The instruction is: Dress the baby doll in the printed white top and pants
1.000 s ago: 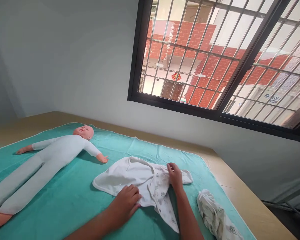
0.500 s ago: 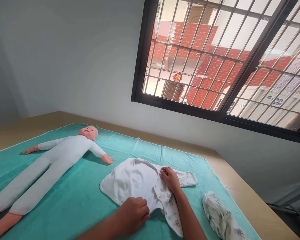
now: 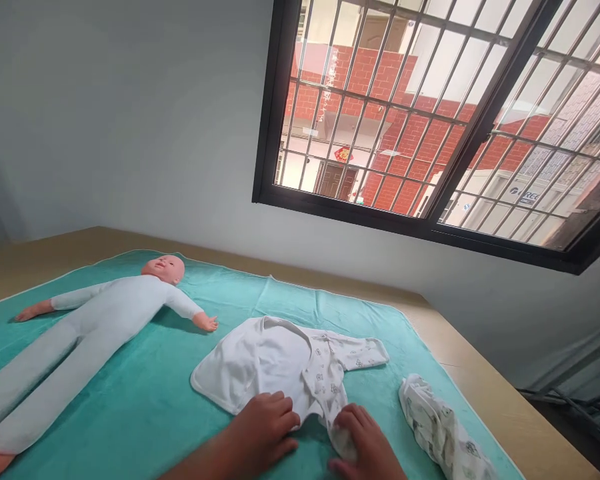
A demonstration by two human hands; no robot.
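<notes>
A white baby shirt [image 3: 275,360] with a printed side lies spread on the green blanket, one sleeve stretched toward the right. My left hand [image 3: 267,430] rests at its lower edge, fingers bent and the thumb apart, with nothing visible between them. Around the near sleeve, my right hand [image 3: 365,443] has its fingers and thumb on either side of the cloth. To the left, a baby doll [image 3: 115,313] in a white body lies on its back, arms spread.
The green blanket [image 3: 145,413] covers most of a wooden table [image 3: 485,380]. A bunched printed cloth [image 3: 440,427] lies at the right. Beyond the table are a grey wall and a barred window [image 3: 350,207] with a black frame. Dark metal bars [image 3: 590,400] show at the far right.
My right hand has come back from the shirt's upper front to the near sleeve. My left thumb has moved away from its fingers. The view has shifted slightly to the right.
</notes>
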